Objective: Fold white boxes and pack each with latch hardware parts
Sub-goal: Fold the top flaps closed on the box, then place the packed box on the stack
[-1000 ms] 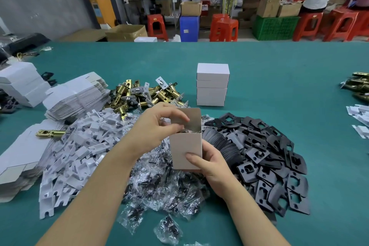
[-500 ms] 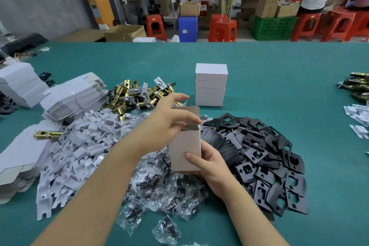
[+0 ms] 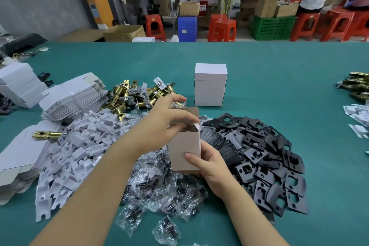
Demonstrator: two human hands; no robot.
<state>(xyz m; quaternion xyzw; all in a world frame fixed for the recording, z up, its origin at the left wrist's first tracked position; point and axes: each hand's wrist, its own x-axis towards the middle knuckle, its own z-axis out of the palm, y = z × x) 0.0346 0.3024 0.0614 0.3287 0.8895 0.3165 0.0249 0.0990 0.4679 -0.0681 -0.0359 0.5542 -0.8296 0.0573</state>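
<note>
A small white box [image 3: 184, 149] stands upright above the parts piles, its top lid flap raised behind the opening. My right hand [image 3: 209, 161] grips the box low on its right side, thumb across the front face. My left hand [image 3: 169, 121] is at the box's open top, fingers curled over a side flap and the rim. Dark parts show inside the opening. Behind it stand two closed white boxes [image 3: 210, 85], stacked.
On the green table [image 3: 279, 78] lie brass latches [image 3: 137, 94], white plastic pieces [image 3: 79, 146], bagged screws [image 3: 159, 187], black plates [image 3: 263, 158] and flat box blanks [image 3: 73, 96]. More latches [image 3: 357, 84] lie at the far right. People sit at a bench behind.
My left hand has pushed down over the box top, folding a side flap inward. The box and my right hand have barely shifted.
</note>
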